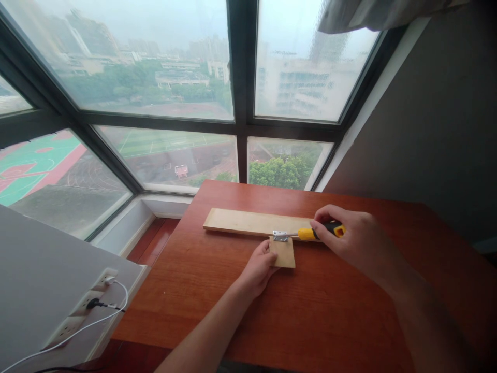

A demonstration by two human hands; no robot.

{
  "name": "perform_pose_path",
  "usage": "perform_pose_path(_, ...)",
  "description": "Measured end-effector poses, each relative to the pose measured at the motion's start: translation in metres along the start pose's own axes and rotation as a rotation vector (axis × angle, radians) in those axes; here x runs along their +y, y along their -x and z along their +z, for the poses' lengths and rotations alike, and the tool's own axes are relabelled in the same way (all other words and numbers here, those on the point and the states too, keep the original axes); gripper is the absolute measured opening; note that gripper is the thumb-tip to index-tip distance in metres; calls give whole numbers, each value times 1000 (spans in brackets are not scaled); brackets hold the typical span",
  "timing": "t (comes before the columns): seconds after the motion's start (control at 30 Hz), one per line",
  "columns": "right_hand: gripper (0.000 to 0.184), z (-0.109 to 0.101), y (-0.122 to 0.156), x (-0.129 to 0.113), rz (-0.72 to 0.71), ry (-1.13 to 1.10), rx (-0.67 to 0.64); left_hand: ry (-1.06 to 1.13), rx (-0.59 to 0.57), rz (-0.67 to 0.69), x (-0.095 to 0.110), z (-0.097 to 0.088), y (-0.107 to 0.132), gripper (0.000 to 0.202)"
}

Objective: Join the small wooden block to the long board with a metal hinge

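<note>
Okay — left hand pinches the small wood plate, metal hinge at its far edge; right hand grips the yellow-black screwdriver, shaft pointing left at the hinge. Long board lies flat on the red-brown table, just beyond the plate.

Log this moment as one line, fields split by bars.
left hand: holding small wood piece | right hand: holding screwdriver, shaft at metal hinge | long board: lying on table

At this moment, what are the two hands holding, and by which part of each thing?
The right hand holds the screwdriver by its yellow-and-black handle; the left hand grips the small wooden piece by its left edge.
</note>
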State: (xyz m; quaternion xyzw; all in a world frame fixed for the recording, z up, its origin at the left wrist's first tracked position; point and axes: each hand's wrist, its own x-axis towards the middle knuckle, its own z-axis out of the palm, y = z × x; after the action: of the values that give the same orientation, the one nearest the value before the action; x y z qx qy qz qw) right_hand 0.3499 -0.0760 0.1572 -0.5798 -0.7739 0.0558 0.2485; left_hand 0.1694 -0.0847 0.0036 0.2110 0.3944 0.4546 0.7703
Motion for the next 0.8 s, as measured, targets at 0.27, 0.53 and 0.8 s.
perform_pose_path(0.27, 14, -13, -26, -30, -216, 134, -183, -9, -17, 2, 1, 1, 0, 40)
perform_pose_path(0.53, 16, -19, -33, -40, -352, 166, -339, -13, -21, 4, 0, 0, -1, 39)
perform_pose_path(0.8, 2, -17, -29, -33, -370, 254, -304, -18, -11, 3, -1, 0, -1, 41)
